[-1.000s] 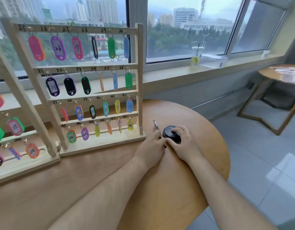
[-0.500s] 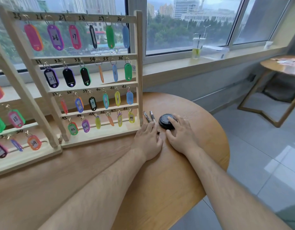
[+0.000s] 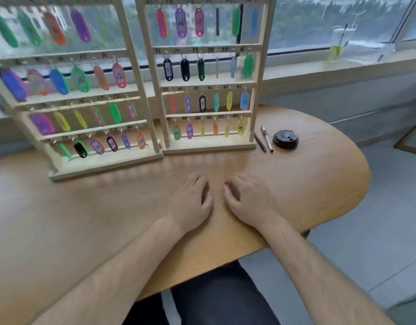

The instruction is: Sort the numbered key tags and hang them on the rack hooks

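Head view is showing the pale wooden rack on the left (image 3: 101, 161), standing at the back of the round wooden tabletop (image 3: 96, 219), with coloured plastic numbered key tags (image 3: 119, 76) hanging along every rail. Just beside it, a second pale wooden rack (image 3: 209, 146) is carrying its own rows of tags under handwritten numbers; many of the figures are too blurred to read.

In front of the racks, the left hand (image 3: 190, 202) is lying on the tabletop with its grip slack and holding nothing. The right hand (image 3: 249, 202) is resting close beside it, fingers loosely curled, equally empty.

Further right, two slim dark and silver pens (image 3: 264, 139) are lying next to the second rack's foot, and a black round plastic lid (image 3: 285, 139) is sitting just beyond them.

No loose tag is showing on the tabletop, so the hanging seems to be finishing or pausing. I'd guess the next move is calling for a check of each tag against its hook number, re-hanging any mismatch.
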